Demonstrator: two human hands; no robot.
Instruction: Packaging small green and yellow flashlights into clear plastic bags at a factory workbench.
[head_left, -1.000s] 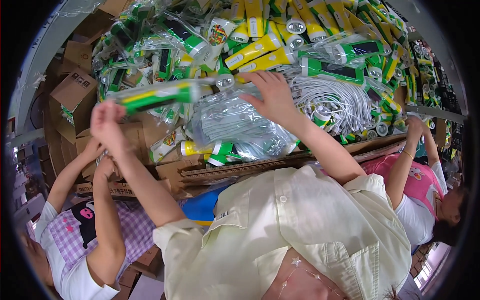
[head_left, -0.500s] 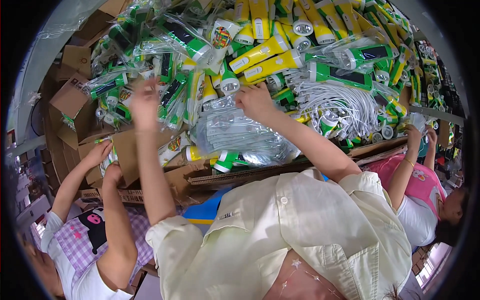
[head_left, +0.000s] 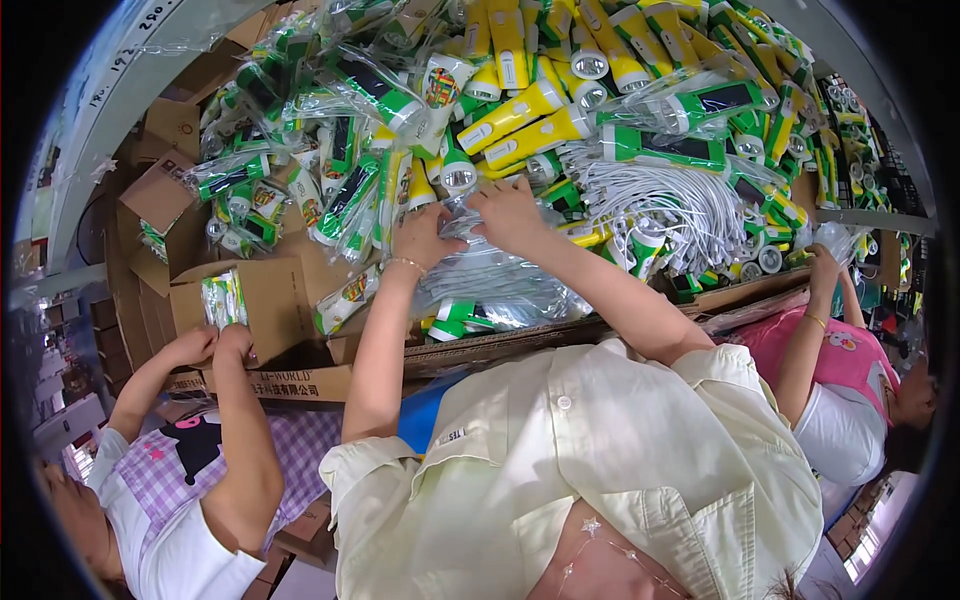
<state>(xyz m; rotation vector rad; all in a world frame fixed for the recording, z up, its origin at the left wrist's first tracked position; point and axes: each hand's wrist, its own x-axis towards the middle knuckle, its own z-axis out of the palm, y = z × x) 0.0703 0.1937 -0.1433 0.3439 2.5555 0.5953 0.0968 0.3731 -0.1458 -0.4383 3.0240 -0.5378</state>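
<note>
A stack of clear plastic bags (head_left: 465,270) lies in front of me on the heap. My left hand (head_left: 425,238) rests at the upper left of this stack, its thumb and fingers apart. My right hand (head_left: 508,215) is bent over the top edge of the bags, with its fingers closed on the plastic. Just beyond both hands, a green and white flashlight (head_left: 458,172) points its lens toward me. Yellow and white flashlights (head_left: 537,138) lie beyond the right hand. To its right is a bundle of white cables (head_left: 665,205).
Many bagged green flashlights with dark panels (head_left: 350,195) fill the far left. At left, a co-worker's hands (head_left: 222,342) hold a packet at an open cardboard box (head_left: 275,300). Another co-worker's hand (head_left: 826,265) holds clear plastic at right. A cardboard edge (head_left: 500,345) runs before me.
My left hand has come right and down from above the left side to the bags. My right hand stays at their top edge. The left co-worker's packet now stands upright in the box.
</note>
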